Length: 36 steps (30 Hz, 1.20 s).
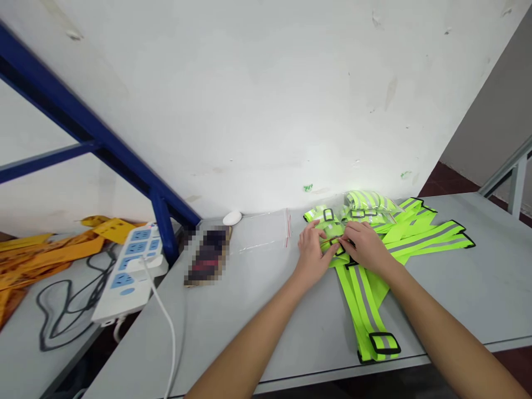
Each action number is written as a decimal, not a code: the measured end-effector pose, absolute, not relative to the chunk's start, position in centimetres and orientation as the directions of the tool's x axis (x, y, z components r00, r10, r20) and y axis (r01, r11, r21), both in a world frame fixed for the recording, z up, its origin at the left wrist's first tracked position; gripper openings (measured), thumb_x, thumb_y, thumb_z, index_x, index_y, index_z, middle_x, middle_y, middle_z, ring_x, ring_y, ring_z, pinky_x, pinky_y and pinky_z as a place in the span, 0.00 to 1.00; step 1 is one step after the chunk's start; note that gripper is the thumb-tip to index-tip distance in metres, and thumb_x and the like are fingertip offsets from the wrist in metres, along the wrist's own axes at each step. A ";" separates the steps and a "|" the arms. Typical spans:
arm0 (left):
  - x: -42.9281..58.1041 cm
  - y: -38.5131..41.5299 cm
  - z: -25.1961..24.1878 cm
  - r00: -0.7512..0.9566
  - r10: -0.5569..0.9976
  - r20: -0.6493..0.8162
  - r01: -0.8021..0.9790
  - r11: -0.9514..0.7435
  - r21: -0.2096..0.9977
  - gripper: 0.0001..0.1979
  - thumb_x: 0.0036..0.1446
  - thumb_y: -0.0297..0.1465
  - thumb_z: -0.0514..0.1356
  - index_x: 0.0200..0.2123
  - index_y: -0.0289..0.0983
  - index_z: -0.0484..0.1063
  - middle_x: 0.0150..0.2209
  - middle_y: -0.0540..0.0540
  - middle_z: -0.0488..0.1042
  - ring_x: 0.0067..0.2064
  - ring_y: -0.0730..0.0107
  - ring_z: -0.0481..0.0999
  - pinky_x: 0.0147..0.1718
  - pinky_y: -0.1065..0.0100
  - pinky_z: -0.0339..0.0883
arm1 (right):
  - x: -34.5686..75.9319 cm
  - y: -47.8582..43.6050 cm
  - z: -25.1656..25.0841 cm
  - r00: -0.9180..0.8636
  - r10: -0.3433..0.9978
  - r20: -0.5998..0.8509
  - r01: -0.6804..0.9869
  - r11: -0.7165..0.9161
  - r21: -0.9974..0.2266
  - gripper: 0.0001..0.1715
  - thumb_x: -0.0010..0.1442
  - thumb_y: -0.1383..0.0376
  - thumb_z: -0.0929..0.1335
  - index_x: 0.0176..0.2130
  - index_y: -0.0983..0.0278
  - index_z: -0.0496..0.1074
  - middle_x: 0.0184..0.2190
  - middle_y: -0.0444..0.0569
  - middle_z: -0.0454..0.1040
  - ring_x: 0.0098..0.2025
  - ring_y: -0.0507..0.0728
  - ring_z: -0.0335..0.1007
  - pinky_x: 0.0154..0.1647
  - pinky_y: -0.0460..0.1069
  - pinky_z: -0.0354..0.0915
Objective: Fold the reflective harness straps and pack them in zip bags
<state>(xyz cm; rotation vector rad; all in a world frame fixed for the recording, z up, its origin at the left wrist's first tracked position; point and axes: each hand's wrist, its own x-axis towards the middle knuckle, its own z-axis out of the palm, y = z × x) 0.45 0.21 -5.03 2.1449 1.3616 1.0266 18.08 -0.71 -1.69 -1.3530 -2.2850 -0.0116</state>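
A neon-yellow reflective strap vest (pixel 366 299) with grey stripes and black buckles lies on the grey table (pixel 257 316), one strap end reaching the front edge. My left hand (pixel 312 252) and my right hand (pixel 363 246) meet over its upper part, fingers pinched on a black buckle between them. Behind my hands lie more neon vests (pixel 419 230), spread flat, and bagged folded ones (pixel 368 204).
Clear plastic zip bags (pixel 266 230) lie left of my hands, near a white oval object (pixel 231 218) by the wall. A blurred dark phone-like item (pixel 206 256) sits further left. A white power strip (pixel 128 271), black cables and yellow straps (pixel 45 252) occupy the left table.
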 end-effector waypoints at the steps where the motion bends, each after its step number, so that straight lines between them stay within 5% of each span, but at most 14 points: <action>1: 0.4 0.2 -4.8 0.279 0.873 0.400 0.630 -0.480 0.610 0.11 0.59 0.38 0.59 0.38 0.40 0.60 0.59 0.39 0.58 0.63 0.54 0.57 0.57 0.49 0.56 | 18.3 -0.7 -1.5 -0.404 0.830 0.384 0.824 0.512 -0.243 0.11 0.64 0.68 0.63 0.29 0.63 0.65 0.31 0.48 0.68 0.35 0.56 0.64 0.38 0.50 0.57; 4: 0.2 0.2 -4.3 0.388 0.804 0.451 0.664 -0.583 0.469 0.08 0.63 0.38 0.55 0.38 0.40 0.65 0.60 0.41 0.60 0.62 0.55 0.58 0.59 0.49 0.53 | 18.7 -0.8 -1.1 -0.451 0.826 0.339 0.788 0.546 -0.283 0.10 0.64 0.71 0.62 0.31 0.63 0.65 0.36 0.51 0.69 0.38 0.57 0.65 0.38 0.51 0.60; 8: 0.0 0.7 -3.8 0.567 0.748 0.346 0.628 -0.664 0.406 0.08 0.66 0.37 0.51 0.41 0.41 0.67 0.59 0.46 0.66 0.63 0.60 0.60 0.63 0.45 0.43 | 18.6 -1.0 -0.8 -0.484 0.818 0.309 0.763 0.568 -0.309 0.10 0.64 0.72 0.60 0.32 0.62 0.65 0.39 0.52 0.70 0.41 0.58 0.65 0.39 0.51 0.62; 13: -0.8 1.5 -3.7 0.694 0.664 0.279 0.551 -0.739 0.387 0.24 0.51 0.51 0.62 0.44 0.42 0.67 0.62 0.45 0.64 0.66 0.54 0.55 0.60 0.51 0.55 | 18.3 -1.3 -0.7 -0.502 0.825 0.260 0.752 0.565 -0.341 0.09 0.64 0.72 0.60 0.33 0.62 0.64 0.36 0.50 0.69 0.39 0.57 0.65 0.36 0.50 0.63; 22: 0.1 1.6 -5.0 0.582 0.724 0.369 0.610 -0.690 0.391 0.17 0.56 0.39 0.62 0.45 0.40 0.63 0.53 0.43 0.70 0.50 0.55 0.70 0.46 0.55 0.68 | 18.7 -1.9 -0.2 -0.421 0.885 0.199 0.791 0.465 -0.396 0.03 0.61 0.64 0.64 0.38 0.60 0.65 0.42 0.49 0.68 0.42 0.57 0.67 0.43 0.52 0.60; 30: -0.5 1.7 -4.6 0.572 0.730 0.374 0.525 -0.676 0.517 0.23 0.54 0.39 0.65 0.51 0.42 0.62 0.51 0.43 0.69 0.54 0.54 0.67 0.51 0.52 0.65 | 18.9 -1.7 -0.2 -0.432 0.877 0.209 0.777 0.480 -0.407 0.16 0.58 0.57 0.68 0.45 0.59 0.66 0.45 0.51 0.69 0.47 0.61 0.67 0.50 0.57 0.58; 36: -0.3 1.7 -4.6 0.552 0.733 0.397 0.560 -0.679 0.475 0.24 0.53 0.42 0.65 0.50 0.41 0.64 0.51 0.43 0.69 0.53 0.54 0.68 0.51 0.54 0.65 | 18.9 -2.0 0.0 -0.444 0.874 0.195 0.771 0.484 -0.414 0.18 0.59 0.55 0.67 0.47 0.59 0.64 0.47 0.52 0.68 0.49 0.61 0.66 0.49 0.56 0.59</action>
